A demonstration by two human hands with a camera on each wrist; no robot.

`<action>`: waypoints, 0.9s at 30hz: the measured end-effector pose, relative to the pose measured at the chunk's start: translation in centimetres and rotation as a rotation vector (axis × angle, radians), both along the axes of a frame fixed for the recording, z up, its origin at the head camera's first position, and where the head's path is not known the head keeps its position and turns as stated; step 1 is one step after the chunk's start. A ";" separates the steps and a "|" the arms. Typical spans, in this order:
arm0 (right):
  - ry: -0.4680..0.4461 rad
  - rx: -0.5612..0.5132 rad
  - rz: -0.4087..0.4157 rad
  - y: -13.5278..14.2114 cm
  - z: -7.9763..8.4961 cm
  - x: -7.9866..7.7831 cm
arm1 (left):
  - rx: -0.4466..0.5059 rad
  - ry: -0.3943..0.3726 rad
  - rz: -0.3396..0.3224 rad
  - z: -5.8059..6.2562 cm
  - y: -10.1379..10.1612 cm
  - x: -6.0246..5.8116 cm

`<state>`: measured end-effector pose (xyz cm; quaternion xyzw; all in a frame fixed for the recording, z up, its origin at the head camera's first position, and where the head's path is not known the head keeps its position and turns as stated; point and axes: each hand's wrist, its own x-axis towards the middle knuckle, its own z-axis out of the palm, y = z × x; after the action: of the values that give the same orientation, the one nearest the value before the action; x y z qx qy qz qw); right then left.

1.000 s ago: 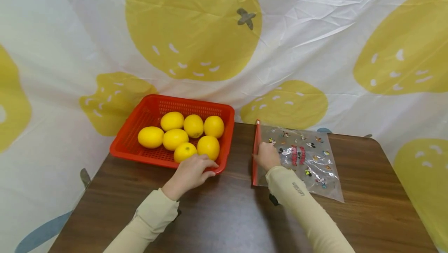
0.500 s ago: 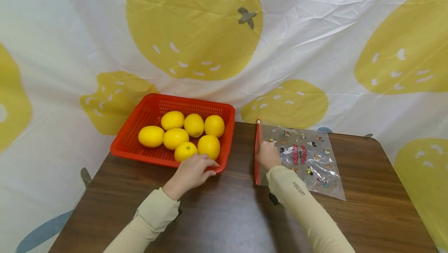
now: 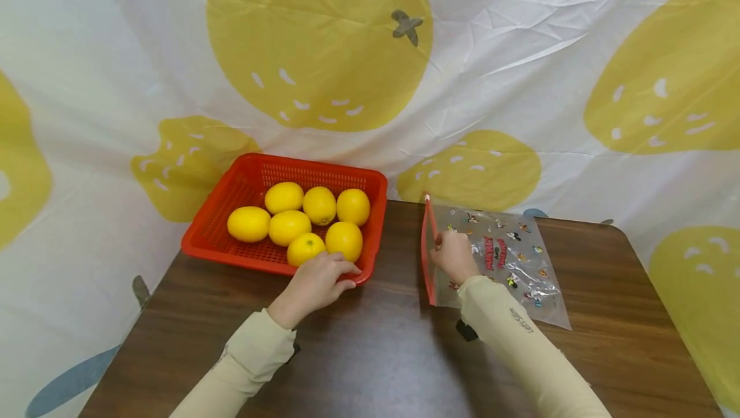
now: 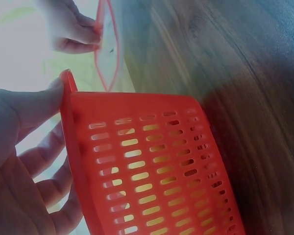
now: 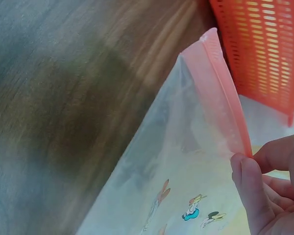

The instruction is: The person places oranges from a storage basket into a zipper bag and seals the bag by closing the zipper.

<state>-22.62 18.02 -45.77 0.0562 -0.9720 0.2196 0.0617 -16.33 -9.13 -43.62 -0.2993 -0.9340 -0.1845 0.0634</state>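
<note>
A red plastic basket [image 3: 318, 165] holds several yellow, oval citrus fruits [image 3: 248, 224]. My left hand [image 3: 318, 283] grips its front right corner, thumb [image 4: 39, 105] against the outside of the rim and the other fingers over the inside. To the right lies a clear zip bag [image 3: 523, 238] printed with small cartoon figures and red lettering. My right hand [image 3: 455, 256] pinches the bag's red-edged mouth between thumb and fingers. That edge is drawn up from the table, and the left wrist view shows the red mouth [image 4: 115, 34] parted into a narrow gap.
The dark wooden table [image 3: 370, 354] runs toward me in front of the basket and bag. A white cloth [image 3: 491, 84] printed with large yellow fruits hangs right behind the table's back edge.
My right hand has shifted slightly right, drawing the near side of the bag's mouth with it, and the red edges have spread apart. My left hand stays on the basket.
</note>
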 end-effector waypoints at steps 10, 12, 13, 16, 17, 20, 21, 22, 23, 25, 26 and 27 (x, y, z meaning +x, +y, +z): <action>0.055 -0.090 -0.010 1.3 2.0 1.3 | -0.020 0.036 -0.008 0.1 0.2 0.2; 0.073 -0.096 0.002 1.5 2.4 1.6 | -0.033 0.031 -0.008 0.2 0.3 0.2; 0.082 -0.093 0.007 1.6 2.7 1.8 | -0.042 0.029 -0.006 0.2 0.3 0.2; 0.076 -0.117 0.008 1.8 3.5 2.4 | -0.058 0.010 0.001 0.4 0.4 0.2; 0.066 -0.128 0.005 1.9 3.7 2.6 | -0.064 0.002 0.004 0.4 0.5 0.2; 0.034 -0.158 -0.006 2.1 4.5 3.2 | -0.069 -0.022 0.014 0.8 0.7 0.1; 0.030 -0.163 -0.011 2.2 4.7 3.4 | -0.071 -0.032 0.016 0.9 0.8 0.1; 0.037 -0.165 -0.009 2.2 4.9 3.6 | -0.076 -0.042 0.018 1.0 0.9 0.1; 0.042 -0.164 -0.010 2.3 5.1 3.7 | -0.082 -0.050 0.022 1.2 1.0 0.1; 0.059 -0.162 -0.008 2.4 5.4 4.0 | -0.094 -0.074 0.031 1.5 1.2 0.0; 0.066 -0.164 -0.004 2.4 5.5 4.2 | -0.099 -0.086 0.038 1.7 1.3 0.0; 0.073 -0.167 -0.001 2.4 5.7 4.4 | -0.103 -0.098 0.045 1.9 1.4 0.0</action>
<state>-18.24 20.45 -40.07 0.0582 -0.9474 0.2978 0.1017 -16.36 -7.71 -41.74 -0.2716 -0.9508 -0.1490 0.0065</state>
